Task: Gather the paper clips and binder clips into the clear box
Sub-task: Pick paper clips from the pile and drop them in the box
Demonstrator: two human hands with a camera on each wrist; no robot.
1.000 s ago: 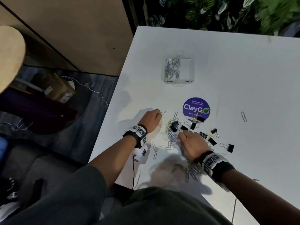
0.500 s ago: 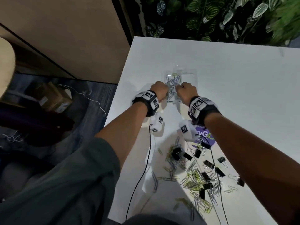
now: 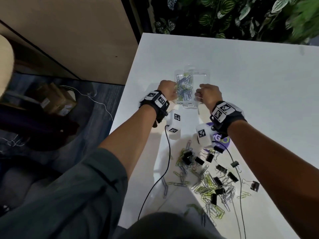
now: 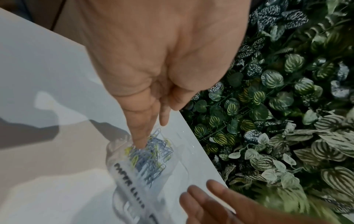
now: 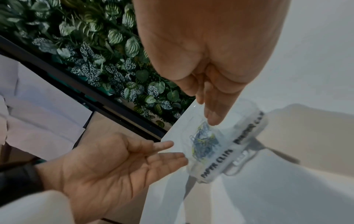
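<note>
The clear box stands on the white table. Its left compartment holds blue and yellow paper clips; the right compartment looks bare. My left hand hovers at the box's left side, fingers straight and holding nothing, one fingertip close to the paper clips. My right hand sits at the box's near right corner, also with nothing in it; its fingers point at the box. A loose pile of paper clips and black binder clips lies nearer to me.
A purple round sticker shows partly under my right wrist. Two thin cables run across the near table. The table's left edge drops to the floor with a cardboard box. Leafy plants back the far edge.
Both hands went from the pile to the box with clips, then spread apart; the box's left compartment holds more clips and both hands are bare.
</note>
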